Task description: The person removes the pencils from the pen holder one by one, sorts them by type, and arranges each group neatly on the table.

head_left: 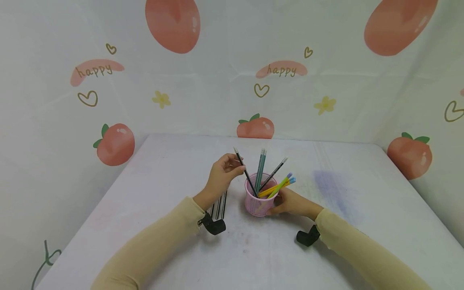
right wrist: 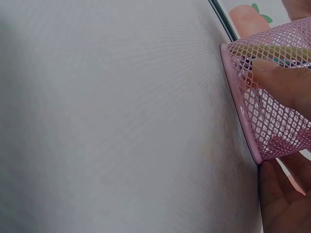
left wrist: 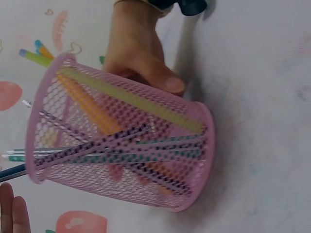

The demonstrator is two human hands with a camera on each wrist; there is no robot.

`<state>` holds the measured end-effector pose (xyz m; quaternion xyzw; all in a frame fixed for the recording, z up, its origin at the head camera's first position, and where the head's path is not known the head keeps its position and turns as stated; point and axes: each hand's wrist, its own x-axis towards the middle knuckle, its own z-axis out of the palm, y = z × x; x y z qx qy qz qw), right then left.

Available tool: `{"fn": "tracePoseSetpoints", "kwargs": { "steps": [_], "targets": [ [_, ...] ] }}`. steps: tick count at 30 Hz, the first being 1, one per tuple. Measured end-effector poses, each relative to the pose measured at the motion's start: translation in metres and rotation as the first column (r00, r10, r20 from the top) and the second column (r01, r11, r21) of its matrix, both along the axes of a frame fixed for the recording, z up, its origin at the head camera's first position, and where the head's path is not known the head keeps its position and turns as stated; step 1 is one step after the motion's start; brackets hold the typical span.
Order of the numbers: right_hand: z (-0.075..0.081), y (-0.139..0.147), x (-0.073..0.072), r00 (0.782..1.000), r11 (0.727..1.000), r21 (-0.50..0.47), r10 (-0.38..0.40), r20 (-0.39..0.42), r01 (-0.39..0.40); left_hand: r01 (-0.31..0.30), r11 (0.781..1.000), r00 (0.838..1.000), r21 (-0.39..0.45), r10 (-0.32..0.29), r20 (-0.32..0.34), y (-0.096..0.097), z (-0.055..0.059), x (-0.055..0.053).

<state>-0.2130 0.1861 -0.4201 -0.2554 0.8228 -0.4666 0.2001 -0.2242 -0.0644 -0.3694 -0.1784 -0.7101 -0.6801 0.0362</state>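
- A dark pencil (head_left: 249, 178) is pinched near its upper end by the left hand (head_left: 224, 171).
- From those fingertips, its long axis is slanted down and rightward into the pink mesh cup (head_left: 258, 208).
- The cup, nearer the right hand (head_left: 291, 203), is gripped between that hand's thumb and fingers.
- Striped pencils (head_left: 224, 207) are laid beneath the left wrist on the pale tabletop (head_left: 290, 262); a printed backdrop (head_left: 210, 100) is seen beyond both hands.

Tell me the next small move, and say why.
Probably lower the black pencil further into the pink mesh cup: the left grip pinches it, its lower end is inside but seems short of the bottom, and the right grip holds the cup's side.
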Motion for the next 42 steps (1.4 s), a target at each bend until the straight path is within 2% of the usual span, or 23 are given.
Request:
{"fn": "tracePoseSetpoints", "kwargs": {
  "steps": [5, 9, 18, 21, 25, 28, 31, 34, 37, 40, 42],
  "targets": [
    [-0.001, 0.0, 0.0, 1.0, 1.0, -0.005, 0.005, -0.003, -0.005, 0.038, 0.993, 0.999, 0.112, -0.038, -0.005, -0.005, 0.015, -0.003],
    [-0.001, 0.001, 0.0, 1.0, 1.0, -0.008, 0.009, -0.006, -0.009, 0.037, 0.982, 0.999, 0.186, -0.03, -0.038, -0.011, 0.03, -0.006],
    [0.001, 0.001, 0.001, 1.0, 1.0, -0.001, -0.002, 0.002, 0.002, -0.051, 0.945, 0.993, 0.323, 0.082, -0.085, -0.03, 0.062, -0.015],
    [0.002, 0.001, 0.002, 1.0, 1.0, 0.0, -0.011, 0.009, 0.011, -0.088, 0.934, 0.989, 0.346, 0.122, -0.078, -0.037, 0.069, -0.019],
    [0.002, 0.001, 0.003, 1.0, 1.0, -0.003, -0.01, 0.004, 0.01, -0.14, 0.925, 0.985, 0.352, 0.166, -0.044, -0.047, 0.071, -0.026],
    [0.001, 0.001, 0.003, 1.0, 1.0, -0.007, -0.006, 0.003, 0.006, -0.175, 0.93, 0.982, 0.323, 0.188, -0.01, -0.055, 0.068, -0.032],
    [0.0, 0.001, 0.002, 1.0, 1.0, -0.006, -0.005, 0.005, 0.005, -0.209, 0.945, 0.977, 0.252, 0.21, 0.022, -0.063, 0.063, -0.038],
    [0.0, 0.001, 0.002, 1.0, 1.0, -0.004, -0.004, 0.005, 0.004, -0.229, 0.962, 0.973, 0.15, 0.224, 0.05, -0.07, 0.057, -0.042],
    [0.0, 0.001, 0.002, 1.0, 1.0, -0.008, -0.001, 0.004, 0.001, -0.224, 0.974, 0.973, 0.041, 0.22, 0.073, -0.077, 0.049, -0.046],
    [0.0, 0.001, 0.002, 1.0, 1.0, -0.009, -0.004, 0.007, 0.004, -0.207, 0.975, 0.973, -0.085, 0.214, 0.09, -0.081, 0.04, -0.05],
    [0.001, 0.001, 0.002, 1.0, 1.0, -0.009, -0.007, 0.007, 0.007, -0.195, 0.965, 0.971, -0.175, 0.215, 0.102, -0.083, 0.034, -0.053]
  ]
}}
